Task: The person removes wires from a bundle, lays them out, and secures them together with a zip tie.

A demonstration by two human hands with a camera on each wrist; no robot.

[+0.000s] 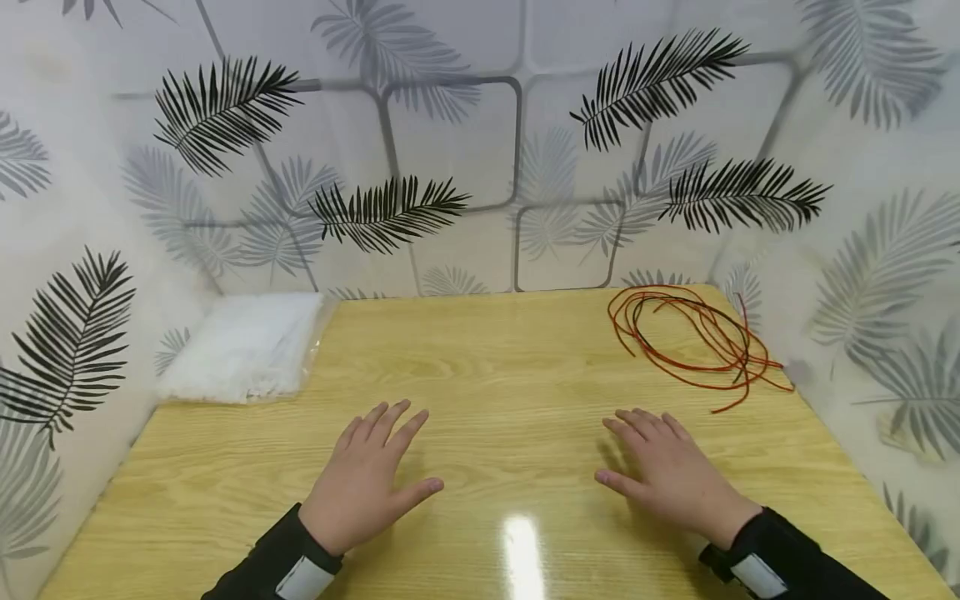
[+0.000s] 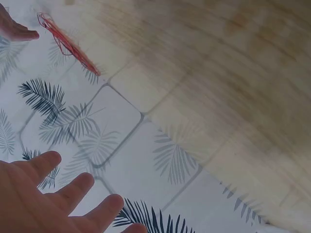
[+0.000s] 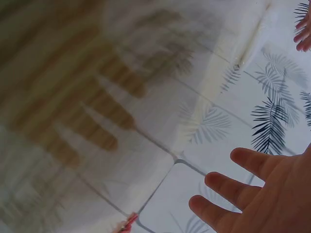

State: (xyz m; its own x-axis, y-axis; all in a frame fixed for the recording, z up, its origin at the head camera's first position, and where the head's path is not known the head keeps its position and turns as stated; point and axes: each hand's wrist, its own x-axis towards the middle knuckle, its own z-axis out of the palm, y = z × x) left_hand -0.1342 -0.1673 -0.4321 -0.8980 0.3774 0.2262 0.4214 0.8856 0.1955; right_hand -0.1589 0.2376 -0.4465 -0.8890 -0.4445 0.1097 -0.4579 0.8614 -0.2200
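Note:
My left hand (image 1: 365, 481) hovers over the left front part of the wooden table (image 1: 480, 367), palm down with its fingers spread and nothing in its grasp. Opposite it, my right hand (image 1: 670, 477) holds nothing either, its fingers extended forward and the thumb apart. Beyond the right hand lies a loose coil of red and black cord (image 1: 697, 337) at the back right. A clear plastic bag of white pieces (image 1: 243, 348) rests at the back left, past the left hand. In the right wrist view, extended fingers (image 3: 252, 167) show over their blurred reflection in the glossy tabletop.
A wall with leaf-patterned covering (image 1: 450, 150) rises directly behind the table and along both sides. The cord's ends reach the table's right edge, and the bag overlaps the left edge. Both wrists wear black bands with white patches.

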